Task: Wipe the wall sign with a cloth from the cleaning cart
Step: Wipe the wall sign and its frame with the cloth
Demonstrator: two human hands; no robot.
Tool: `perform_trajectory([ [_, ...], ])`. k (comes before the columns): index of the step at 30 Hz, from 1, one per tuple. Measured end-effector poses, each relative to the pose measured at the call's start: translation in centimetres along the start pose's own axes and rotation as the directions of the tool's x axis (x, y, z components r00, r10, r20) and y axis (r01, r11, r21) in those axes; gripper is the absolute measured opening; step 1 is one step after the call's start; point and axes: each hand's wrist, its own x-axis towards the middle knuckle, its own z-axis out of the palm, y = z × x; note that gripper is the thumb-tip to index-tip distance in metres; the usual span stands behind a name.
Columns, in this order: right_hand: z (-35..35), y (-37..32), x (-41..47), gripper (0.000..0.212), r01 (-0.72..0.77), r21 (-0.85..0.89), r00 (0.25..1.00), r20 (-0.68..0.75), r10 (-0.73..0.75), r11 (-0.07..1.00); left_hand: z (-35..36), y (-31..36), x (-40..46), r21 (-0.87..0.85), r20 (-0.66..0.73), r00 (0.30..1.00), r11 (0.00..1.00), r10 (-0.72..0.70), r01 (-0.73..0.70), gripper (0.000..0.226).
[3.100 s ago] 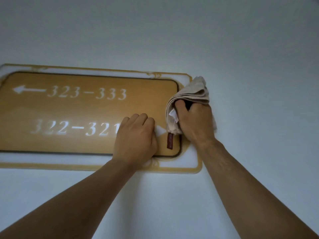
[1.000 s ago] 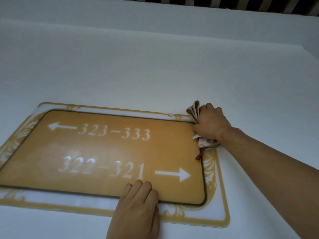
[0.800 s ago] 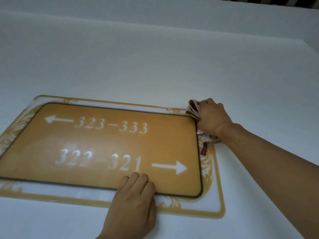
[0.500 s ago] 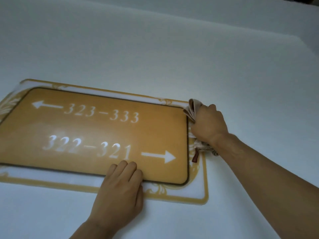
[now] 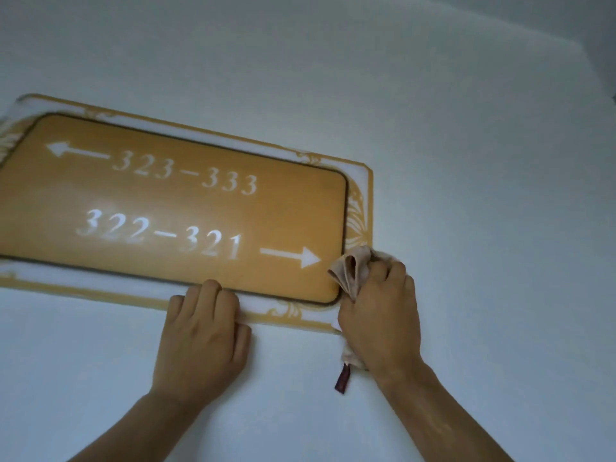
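plain white wall (image 5: 433, 111) fills the view, matte, evenly lit, w/ a faint ridge line running across the upper right. sign (image 5: 173, 208) is mounted flat on it, tilted in the view, left end cut off by the frame: amber panel w/ dark rim inside a pale border w/ gold scrollwork at the corners. white text reads 323-333 w/ an arrow pointing left, 322-321 w/ an arrow pointing right. right hand (image 5: 380, 315) is closed round a bunched beige cloth (image 5: 350, 268), pressing it on the sign's lower right corner; folds stick out above the knuckles, a dark red tag (image 5: 342, 380) hangs below. left hand (image 5: 203, 335) lies flat & open, holding nothing, fingertips on the sign's bottom border, palm on the wall.
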Motion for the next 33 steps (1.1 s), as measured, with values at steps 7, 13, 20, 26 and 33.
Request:
perform_trajectory([
  [7, -0.5, -0.5, -5.4, 0.054, -0.091, 0.109, 0.996, 0.031, 0.089, 0.99, -0.9, -0.2, -3.3, 0.004, 0.064, 0.998, 1.0, -0.017, 0.017, 0.009],
  [13, -0.2, -1.5, -7.3, 0.052, -0.247, 0.209, 0.969, 0.082, 0.235, 0.946, -1.5, -0.4, -6.1, 0.008, 0.104, 0.995, 1.0, -0.004, 0.003, 0.01],
  [20, 0.0, -2.8, -8.9, 0.053, -0.366, 0.302, 0.93, 0.148, 0.336, 0.88, -1.8, -0.5, -7.1, 0.027, 0.13, 0.991, 1.0, -0.015, 0.012, 0.012],
  [26, 0.1, -4.6, -9.4, 0.044, -0.437, 0.346, 0.899, 0.2, 0.39, 0.83, -2.1, -0.3, -6.7, 0.031, 0.177, 0.984, 0.999, -0.024, 0.019, 0.012],
  [33, 0.4, -9.4, -10.8, 0.065, -0.316, 0.22, 0.941, 0.195, 0.276, 0.923, -3.4, -2.8, -6.3, -0.072, 0.302, 0.92, 0.968, 0.249, -0.239, 0.008],
])
